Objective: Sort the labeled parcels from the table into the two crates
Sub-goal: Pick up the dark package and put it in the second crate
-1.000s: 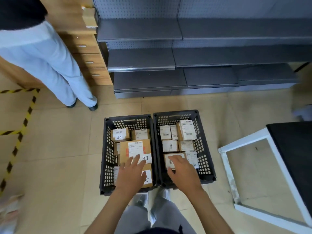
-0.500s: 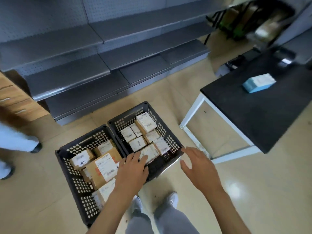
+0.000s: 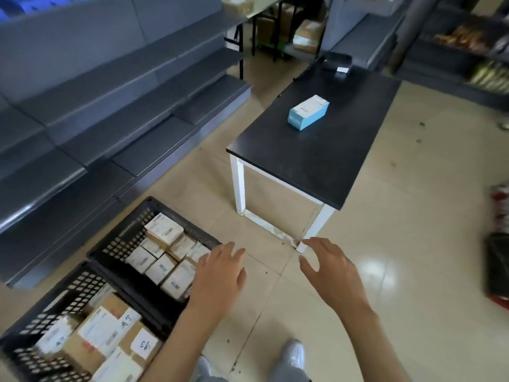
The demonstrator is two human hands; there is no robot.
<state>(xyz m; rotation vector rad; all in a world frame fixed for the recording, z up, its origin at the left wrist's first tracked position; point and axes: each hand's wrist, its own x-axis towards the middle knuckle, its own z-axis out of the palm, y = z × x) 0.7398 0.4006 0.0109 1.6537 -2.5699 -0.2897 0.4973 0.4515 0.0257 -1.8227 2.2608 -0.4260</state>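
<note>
Two black perforated crates sit side by side on the floor at lower left. The left crate (image 3: 41, 317) holds brown labeled parcels (image 3: 102, 333). The right crate (image 3: 121, 238) holds several small pale labeled parcels (image 3: 162, 267). My left hand (image 3: 217, 279) hovers over the right crate's near corner, fingers apart, holding nothing. My right hand (image 3: 329, 270) is over the bare floor between crate and table, fingers spread and empty. A light blue box (image 3: 308, 112) lies on the black-topped table (image 3: 344, 161) with white legs.
Grey metal shelving (image 3: 96, 106) runs along the left behind the crates. A dark device (image 3: 337, 63) sits at the table's far end. Stacked boxes and a cart stand beyond it. More shelves with goods line the far right. My shoes (image 3: 293, 354) show below.
The view has swung right from the crates toward the table. Both hands have lifted off the parcels in the crates and moved right, empty.
</note>
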